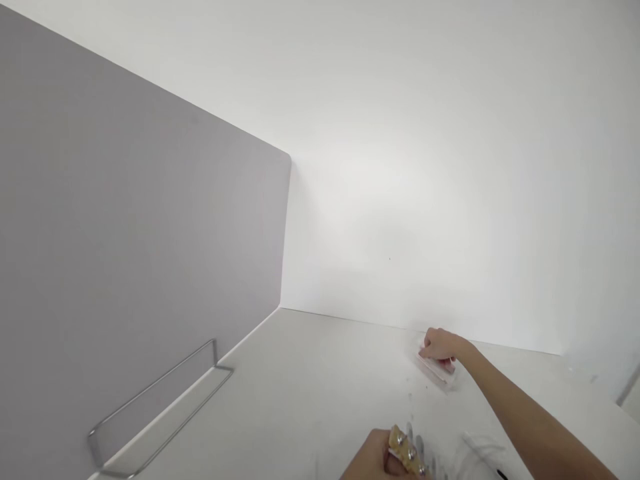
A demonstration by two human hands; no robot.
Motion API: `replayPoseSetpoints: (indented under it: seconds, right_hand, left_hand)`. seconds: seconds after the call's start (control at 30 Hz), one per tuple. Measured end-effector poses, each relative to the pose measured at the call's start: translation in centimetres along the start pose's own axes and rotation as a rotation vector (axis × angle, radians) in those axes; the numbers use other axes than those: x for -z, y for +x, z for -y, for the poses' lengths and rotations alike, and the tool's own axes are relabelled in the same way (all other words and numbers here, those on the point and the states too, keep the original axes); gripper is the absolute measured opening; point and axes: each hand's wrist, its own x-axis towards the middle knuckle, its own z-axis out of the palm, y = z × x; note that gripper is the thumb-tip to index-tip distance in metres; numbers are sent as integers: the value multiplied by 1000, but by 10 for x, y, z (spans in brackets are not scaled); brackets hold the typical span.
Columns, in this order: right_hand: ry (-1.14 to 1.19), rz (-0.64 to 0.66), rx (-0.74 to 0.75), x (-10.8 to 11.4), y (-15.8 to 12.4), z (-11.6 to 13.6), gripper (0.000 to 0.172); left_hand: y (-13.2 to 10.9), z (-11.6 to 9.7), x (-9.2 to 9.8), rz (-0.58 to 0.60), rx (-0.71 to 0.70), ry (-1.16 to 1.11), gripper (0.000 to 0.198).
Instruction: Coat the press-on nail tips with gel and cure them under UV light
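Observation:
My left hand [373, 455] is at the bottom edge, its fingers closed around the pale wooden headstock [407, 453] of a stringed instrument. Metal posts line its face, and grey tuning pegs stick out on its right side. Below the headstock, the instrument is cut off by the frame. My right hand [441, 345] reaches far forward on the white table, near the wall. Its fingers are bent down at a small clear, pinkish plastic case [435, 371], gripping it or something in it. What exactly lies between the fingertips is hidden.
A grey partition panel [150, 200] stands along the left side. At its foot a bent metal wire rail [185, 417] juts over the white table [310, 380]. A white wall [400, 200] closes off the back. A small black item [501, 474] and faint thin curved strands lie at the bottom right.

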Motion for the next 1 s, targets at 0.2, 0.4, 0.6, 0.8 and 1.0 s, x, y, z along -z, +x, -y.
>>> replayPoseSetpoints:
  seconds: [0.2,0.4,0.6,0.8,1.0]
  right_hand:
    - [-54,52,14,5,-75,-57,31]
    - [-112,143,-24,-52,-129,-94,30]
    - [175,24,165,-72,-129,-109,13]
    - [557,36,370,-87,-122,-119,13]
    - [713,9,427,-104,-110,-121,16]
  left_hand:
    - [-3,4,0,-47,28,56,62]
    - [-7,-12,-10,-26,-38,99,63]
    - [0,-18,-18,42,-62,84,61]
    - [5,-25,-12,117,-51,123,51]
    - [6,-27,-12,77,-48,168,43]
